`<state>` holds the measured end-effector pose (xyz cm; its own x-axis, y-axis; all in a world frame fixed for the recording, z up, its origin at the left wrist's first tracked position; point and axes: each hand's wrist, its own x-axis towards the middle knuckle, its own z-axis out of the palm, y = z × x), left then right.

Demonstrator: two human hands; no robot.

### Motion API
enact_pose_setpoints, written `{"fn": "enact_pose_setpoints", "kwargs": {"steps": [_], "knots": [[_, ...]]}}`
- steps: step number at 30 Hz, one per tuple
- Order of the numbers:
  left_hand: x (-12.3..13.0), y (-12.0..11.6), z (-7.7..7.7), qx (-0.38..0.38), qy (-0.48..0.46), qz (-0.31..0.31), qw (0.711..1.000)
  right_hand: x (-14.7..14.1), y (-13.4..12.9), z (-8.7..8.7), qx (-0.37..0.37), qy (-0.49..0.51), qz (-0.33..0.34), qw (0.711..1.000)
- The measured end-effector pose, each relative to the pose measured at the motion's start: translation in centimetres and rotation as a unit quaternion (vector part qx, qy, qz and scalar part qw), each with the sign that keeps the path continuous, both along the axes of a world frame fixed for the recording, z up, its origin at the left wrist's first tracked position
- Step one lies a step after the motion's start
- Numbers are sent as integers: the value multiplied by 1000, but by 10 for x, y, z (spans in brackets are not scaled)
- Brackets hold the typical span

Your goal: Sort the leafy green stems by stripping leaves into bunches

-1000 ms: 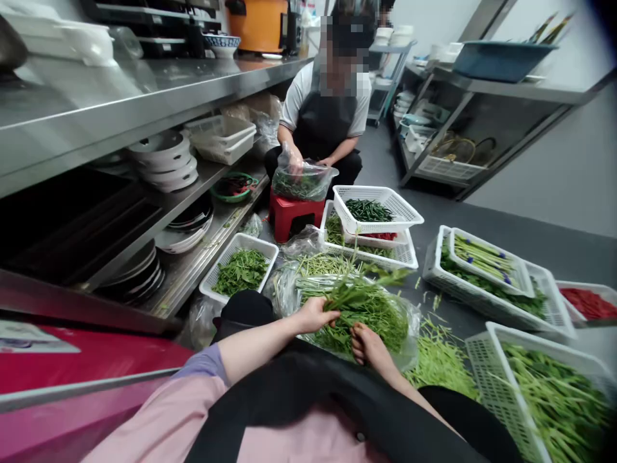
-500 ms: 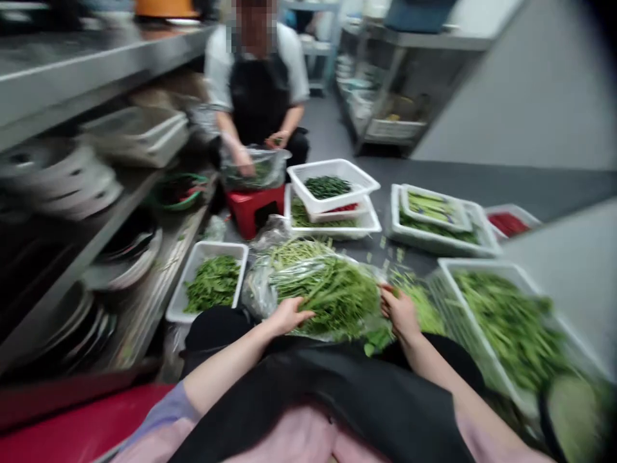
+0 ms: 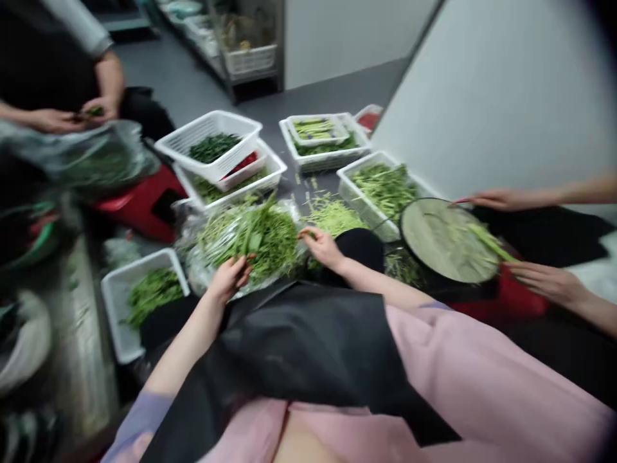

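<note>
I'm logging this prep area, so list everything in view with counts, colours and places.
Leafy stems: one bunch, green, in left hand
Heaped greens: one pile, green, front centre
Trimmings: one pile, pale green, beyond right hand
Baskets: eight, white, one near left, three stacked, two nested behind, one far back, one right
Round board: one, pale green, right
Stool: one, red, left
Plastic bag: one, clear, on stool
Round basket: one, green, far left
Plates: count unclear, white and dark, lower left
Rack: one, grey, back
Other people: two, partly seen, left and right
Apron: one, black, on wearer
Left hand: one, bare, front centre
Right hand: one, bare, beside heap
</note>
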<state>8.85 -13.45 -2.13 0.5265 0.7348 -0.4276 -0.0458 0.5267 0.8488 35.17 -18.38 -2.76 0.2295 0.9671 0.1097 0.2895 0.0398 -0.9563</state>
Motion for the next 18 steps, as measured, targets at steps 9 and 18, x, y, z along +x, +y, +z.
{"fn": "enact_pose_setpoints", "kwargs": {"steps": [9, 18], "knots": [[-11, -5, -15, -2, -28, -56, 998, 0, -4, 12, 147, -310, 51, 938], [-10, -5, -6, 82, 50, -74, 993, -8, 21, 42, 94, -581, 109, 801]]}}
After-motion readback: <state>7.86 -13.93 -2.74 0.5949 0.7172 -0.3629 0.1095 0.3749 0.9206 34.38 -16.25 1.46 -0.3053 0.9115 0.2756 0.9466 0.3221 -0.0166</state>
